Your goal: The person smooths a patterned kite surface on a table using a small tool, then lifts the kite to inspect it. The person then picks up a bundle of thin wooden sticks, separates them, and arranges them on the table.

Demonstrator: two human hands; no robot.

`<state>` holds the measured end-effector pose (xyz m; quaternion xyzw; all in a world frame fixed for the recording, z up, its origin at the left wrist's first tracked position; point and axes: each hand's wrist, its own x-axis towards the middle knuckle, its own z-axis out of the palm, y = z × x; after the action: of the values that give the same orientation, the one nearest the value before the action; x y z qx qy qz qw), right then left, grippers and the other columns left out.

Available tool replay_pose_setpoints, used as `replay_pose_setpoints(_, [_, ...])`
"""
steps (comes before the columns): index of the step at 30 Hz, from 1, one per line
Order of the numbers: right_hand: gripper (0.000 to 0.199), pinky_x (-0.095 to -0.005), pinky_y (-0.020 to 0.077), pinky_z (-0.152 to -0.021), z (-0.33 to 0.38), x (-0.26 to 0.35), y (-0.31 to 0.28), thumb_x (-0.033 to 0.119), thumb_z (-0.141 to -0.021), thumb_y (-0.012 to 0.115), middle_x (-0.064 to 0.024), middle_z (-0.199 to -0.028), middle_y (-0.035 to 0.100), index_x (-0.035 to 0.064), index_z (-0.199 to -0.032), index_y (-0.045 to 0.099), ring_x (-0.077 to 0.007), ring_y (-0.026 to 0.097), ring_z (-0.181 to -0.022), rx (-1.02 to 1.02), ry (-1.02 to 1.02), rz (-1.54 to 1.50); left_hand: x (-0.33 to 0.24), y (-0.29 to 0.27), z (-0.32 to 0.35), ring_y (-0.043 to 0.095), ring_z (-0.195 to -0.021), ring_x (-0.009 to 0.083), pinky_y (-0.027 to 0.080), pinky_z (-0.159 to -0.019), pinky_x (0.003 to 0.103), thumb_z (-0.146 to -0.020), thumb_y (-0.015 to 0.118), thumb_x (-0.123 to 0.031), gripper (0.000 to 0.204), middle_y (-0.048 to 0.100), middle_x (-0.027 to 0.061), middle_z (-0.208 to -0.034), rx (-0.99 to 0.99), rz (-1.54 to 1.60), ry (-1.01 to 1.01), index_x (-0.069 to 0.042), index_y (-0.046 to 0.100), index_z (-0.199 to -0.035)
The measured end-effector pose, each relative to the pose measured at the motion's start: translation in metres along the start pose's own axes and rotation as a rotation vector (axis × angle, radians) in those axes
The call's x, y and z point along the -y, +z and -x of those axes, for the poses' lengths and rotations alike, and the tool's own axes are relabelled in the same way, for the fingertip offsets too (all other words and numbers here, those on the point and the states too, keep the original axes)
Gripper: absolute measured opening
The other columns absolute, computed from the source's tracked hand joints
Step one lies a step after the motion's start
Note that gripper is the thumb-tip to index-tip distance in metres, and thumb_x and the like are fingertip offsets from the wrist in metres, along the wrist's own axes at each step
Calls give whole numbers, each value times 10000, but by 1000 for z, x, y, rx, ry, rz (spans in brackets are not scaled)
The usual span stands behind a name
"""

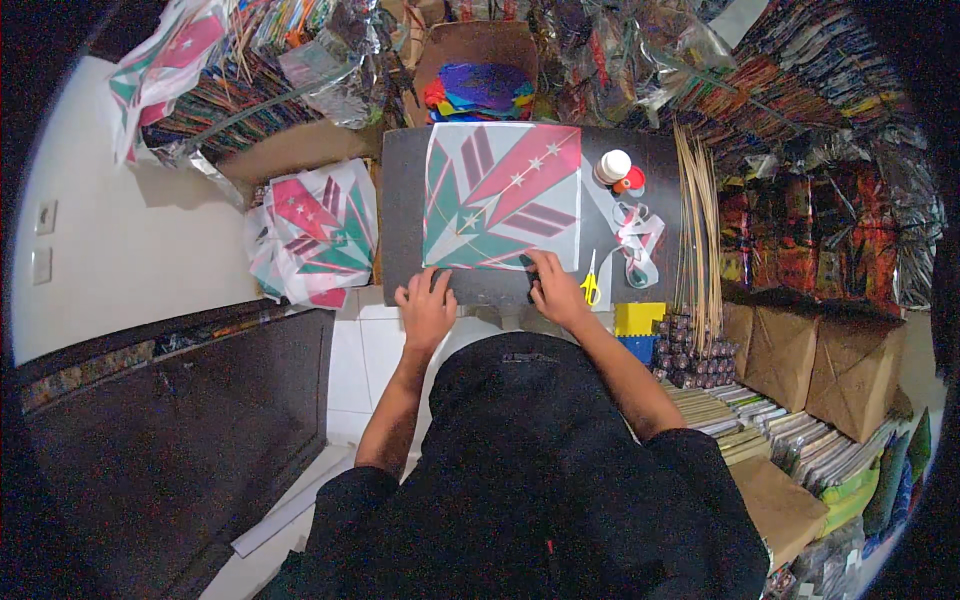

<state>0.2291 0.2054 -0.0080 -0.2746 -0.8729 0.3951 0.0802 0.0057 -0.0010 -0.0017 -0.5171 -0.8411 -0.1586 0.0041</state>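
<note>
A square paper kite [503, 196] in white, red and green, with white stars, lies flat on the dark table [403, 200] before me. A thin light line, apparently a stick, crosses it from corner to corner. My left hand [428, 308] is at the kite's near left corner, its fingers apart and their tips at the paper's edge. At the near right part of that edge rests my right hand [556, 288], fingers bent and spread, fingertips touching the paper. Neither hand visibly grips anything.
Right of the kite are yellow scissors [591, 283], a white bottle [613, 166], a red-orange cap [632, 180] and tangled ribbon strips [638, 243]. Upright bamboo sticks [700, 230] stand at the right edge. Similar printed sheets [318, 232] are piled left; an open box [475, 45] stands behind.
</note>
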Motion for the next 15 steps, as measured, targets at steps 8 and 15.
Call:
replay_pose_setpoints(8, [719, -557, 595, -896, -1, 1, 1, 45, -896, 651, -211, -1473, 478, 126, -1557, 379, -492, 664, -1125, 16, 37, 20, 11, 6, 6, 527, -1332, 271, 316, -1076, 594, -950, 675, -294, 490, 601, 58, -1436, 70, -81, -57, -136, 631, -1412])
replay_pose_setpoints(15, [745, -560, 602, -869, 0, 0, 4, 47, -886, 654, -205, -1474, 478, 145, -1567, 371, -491, 675, -1102, -14, 1, 27, 8, 5, 2, 542, -1279, 283, 353, -1035, 582, -933, 692, -330, 519, 616, 88, -1343, -24, -118, -114, -111, 614, -1397])
